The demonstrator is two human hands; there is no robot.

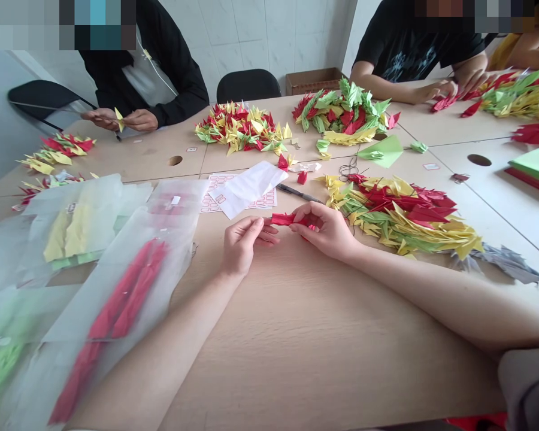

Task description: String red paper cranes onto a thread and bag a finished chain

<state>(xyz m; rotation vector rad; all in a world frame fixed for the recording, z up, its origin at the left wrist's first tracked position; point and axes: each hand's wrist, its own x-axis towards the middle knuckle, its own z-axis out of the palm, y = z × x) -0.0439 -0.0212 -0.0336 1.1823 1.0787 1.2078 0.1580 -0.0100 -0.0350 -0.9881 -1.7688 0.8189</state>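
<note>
Between the thumb and fingers of my right hand (327, 232) is a short, tightly packed red folded paper piece (282, 219), its left end pointing toward my other hand. My left hand (244, 242) is closed in a pinch just beside that end, its other fingers extending below it. Whatever the left fingertips hold is too small to make out. To the right of my hands lies a heap of strung folded paper cranes (404, 209) in red, yellow and green. A dark pen (299, 193) and a white paper sheet (251, 187) rest just beyond my hands.
Clear plastic sleeves (130, 269) with red, yellow and green paper strands cover the left side. Colourful crane piles (242, 127) stand farther back. Two people across the table (296, 335) handle folded paper. Stacked paper squares (536, 164) sit at the right edge.
</note>
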